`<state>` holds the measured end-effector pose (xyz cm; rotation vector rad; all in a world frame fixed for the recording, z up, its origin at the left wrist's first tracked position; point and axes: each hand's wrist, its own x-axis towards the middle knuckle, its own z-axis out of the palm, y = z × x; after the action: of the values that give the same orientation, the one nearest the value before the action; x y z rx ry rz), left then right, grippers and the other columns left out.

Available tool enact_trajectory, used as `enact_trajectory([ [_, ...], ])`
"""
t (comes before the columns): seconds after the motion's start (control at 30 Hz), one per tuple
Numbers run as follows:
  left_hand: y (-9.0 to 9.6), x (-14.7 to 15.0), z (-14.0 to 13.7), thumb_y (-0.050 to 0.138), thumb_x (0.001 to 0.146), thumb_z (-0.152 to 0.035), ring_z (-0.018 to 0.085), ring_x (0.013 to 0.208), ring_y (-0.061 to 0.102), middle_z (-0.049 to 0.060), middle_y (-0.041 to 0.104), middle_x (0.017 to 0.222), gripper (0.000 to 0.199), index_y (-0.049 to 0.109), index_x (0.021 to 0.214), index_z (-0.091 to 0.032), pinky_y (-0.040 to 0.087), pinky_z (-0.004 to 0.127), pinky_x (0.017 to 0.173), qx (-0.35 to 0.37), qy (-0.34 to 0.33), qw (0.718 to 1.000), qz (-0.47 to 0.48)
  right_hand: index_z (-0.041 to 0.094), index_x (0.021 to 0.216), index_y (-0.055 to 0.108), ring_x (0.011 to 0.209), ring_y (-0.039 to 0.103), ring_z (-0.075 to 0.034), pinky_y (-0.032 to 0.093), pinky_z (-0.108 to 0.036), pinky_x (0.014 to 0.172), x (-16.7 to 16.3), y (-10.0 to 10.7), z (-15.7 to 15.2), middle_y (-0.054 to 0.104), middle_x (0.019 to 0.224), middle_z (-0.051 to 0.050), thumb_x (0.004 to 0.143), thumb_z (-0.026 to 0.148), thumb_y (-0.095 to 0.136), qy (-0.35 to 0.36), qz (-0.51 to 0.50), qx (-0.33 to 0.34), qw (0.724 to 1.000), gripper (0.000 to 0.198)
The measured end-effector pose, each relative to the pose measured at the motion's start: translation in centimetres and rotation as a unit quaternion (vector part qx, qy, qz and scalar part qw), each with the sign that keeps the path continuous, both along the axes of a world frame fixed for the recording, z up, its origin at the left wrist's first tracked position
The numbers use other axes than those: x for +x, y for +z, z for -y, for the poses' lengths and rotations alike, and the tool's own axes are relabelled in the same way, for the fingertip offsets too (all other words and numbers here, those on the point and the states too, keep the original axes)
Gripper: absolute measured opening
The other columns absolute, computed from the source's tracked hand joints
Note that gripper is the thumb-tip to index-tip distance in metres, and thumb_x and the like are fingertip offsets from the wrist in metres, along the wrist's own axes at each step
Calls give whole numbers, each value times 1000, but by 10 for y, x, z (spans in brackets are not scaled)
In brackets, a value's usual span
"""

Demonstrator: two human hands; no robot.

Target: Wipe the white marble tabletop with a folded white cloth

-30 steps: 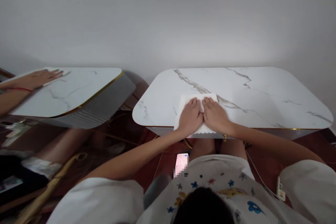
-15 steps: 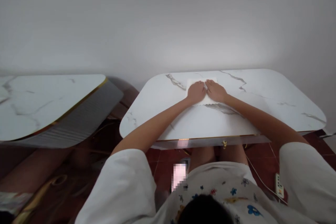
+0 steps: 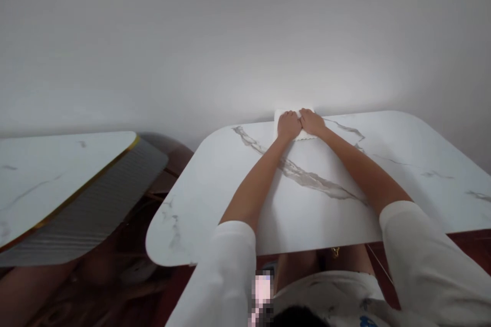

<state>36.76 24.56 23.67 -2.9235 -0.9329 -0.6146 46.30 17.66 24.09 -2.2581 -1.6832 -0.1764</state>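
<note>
A white cloth [image 3: 306,138] with a wavy edge lies flat at the far edge of the marble-patterned tabletop [image 3: 215,189], close against the wall. My left hand [image 3: 289,125] presses down on the cloth's left part, palm down, its fingers bent over it. Beside it, my right hand [image 3: 311,122] lies on the right part of the cloth with fingers stretched forward. The two hands touch or nearly touch at the thumbs. Both arms reach straight out across the table.
To the left stands a second marble-patterned table [image 3: 65,179] with a gold edge and a ribbed grey side. A pale wall [image 3: 245,36] runs behind both tables. Below the front edge, a small gold knob [image 3: 335,252] shows above my legs.
Both hands have pushed the cloth forward, from the middle of the tabletop to its far edge by the wall. My body and view have leaned in over the table.
</note>
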Motion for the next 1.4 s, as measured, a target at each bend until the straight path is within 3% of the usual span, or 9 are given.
enact_trajectory([
  [0.13,0,24,24,34,93,-19,29,118,52,17,62,119,33,59,112,-10,37,42,103,1,-34,999,3,7,128,49,125,46,-25,37,-38,102,24,-4,25,52,137,-17,95,16,27,-18,19,0,1000,41],
  [0.3,-1,16,62,32,92,-18,29,128,45,21,53,134,39,53,123,-5,32,41,108,-15,-81,997,-1,1,135,44,130,40,-27,33,-38,106,12,-5,72,45,144,-20,93,15,28,-50,38,2,998,47],
  [0.47,-4,-25,94,32,91,-17,28,130,44,19,51,138,43,50,129,-7,32,43,109,-6,-105,994,-10,0,134,46,131,41,-29,33,-41,106,-31,-6,108,45,143,-21,93,16,29,-61,29,-3,998,47],
  [0.77,-5,-130,159,33,91,-23,30,136,39,19,45,144,50,42,138,-7,30,46,111,-10,-64,996,-54,-1,141,39,139,33,-28,27,-41,112,-128,-3,173,40,149,-20,93,16,29,-6,8,-23,1000,52],
  [0.93,-4,-157,206,33,91,-25,32,138,36,18,43,146,54,39,142,-8,29,48,112,-25,-50,996,-64,0,141,41,140,33,-27,27,-41,114,-152,-3,220,40,149,-19,91,16,31,8,-8,-17,1000,53],
  [1.03,-1,-152,232,32,91,-25,32,139,35,20,41,147,53,41,140,-5,27,47,114,-42,-60,994,-75,2,140,44,139,35,-26,28,-41,114,-147,-5,246,43,148,-17,91,18,30,-1,0,-10,1000,53],
  [1.17,1,-123,249,33,92,-26,32,138,35,20,43,146,51,43,138,-5,26,47,114,-53,-96,992,-66,3,138,46,138,38,-26,30,-42,112,-122,-7,267,45,146,-17,91,20,31,-33,16,-5,999,52],
  [1.27,1,-91,245,34,92,-24,33,136,36,21,45,144,49,45,136,-3,27,47,113,-45,-125,990,-55,3,137,48,136,39,-26,32,-42,112,-94,-8,266,48,144,-17,91,19,31,-60,29,0,998,51],
  [1.4,3,-50,222,35,92,-21,33,129,42,21,51,136,44,50,128,-2,30,44,109,-26,-141,988,-49,2,135,49,134,41,-26,31,-41,111,-56,-9,242,49,142,-18,90,16,30,-77,45,1,996,50],
])
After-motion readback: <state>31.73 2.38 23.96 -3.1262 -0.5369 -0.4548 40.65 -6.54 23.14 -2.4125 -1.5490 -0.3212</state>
